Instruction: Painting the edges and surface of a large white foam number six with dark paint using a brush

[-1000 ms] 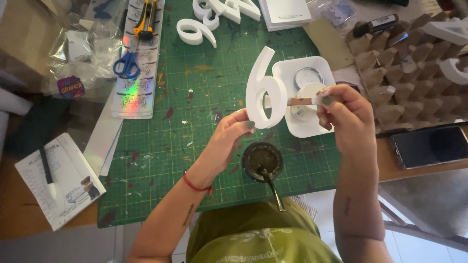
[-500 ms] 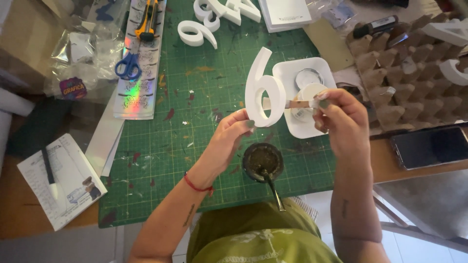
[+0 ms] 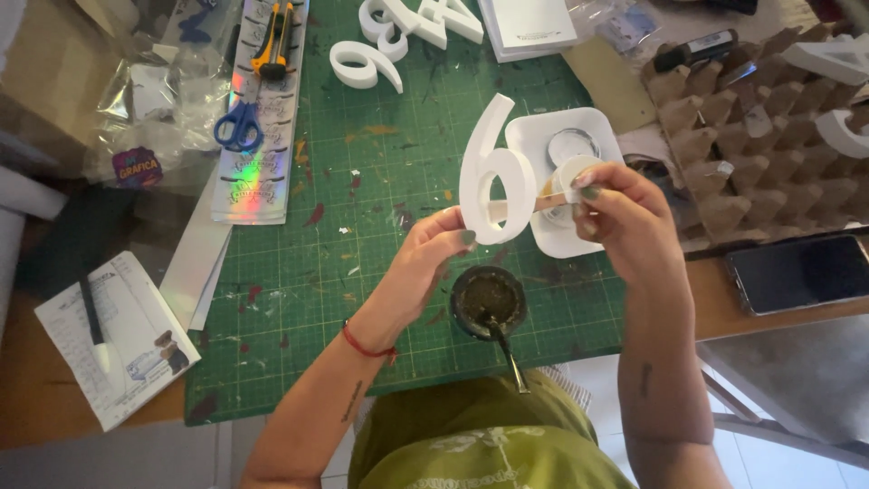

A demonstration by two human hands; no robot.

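Observation:
My left hand (image 3: 425,258) pinches the bottom of a white foam numeral six (image 3: 493,172) and holds it upright above the green cutting mat (image 3: 380,217). My right hand (image 3: 620,217) grips a thin wooden-handled brush (image 3: 529,206) whose shaft reaches across to the numeral's lower loop. Just behind my right hand lies a white square tray (image 3: 543,136) holding a round clear lid (image 3: 572,145). A dark round cup (image 3: 489,301) with a metal straw stands on the mat near my body.
More white foam numerals (image 3: 367,63) lie at the mat's far edge. Blue scissors (image 3: 238,125) and a yellow utility knife (image 3: 273,41) rest on a holographic strip at left. Cardboard egg trays (image 3: 751,127) and a dark phone (image 3: 801,272) sit at right; a notepad with a pen (image 3: 113,340) lies at lower left.
Both hands with the numeral and brush have stayed nearly in place; only slight finger shifts show.

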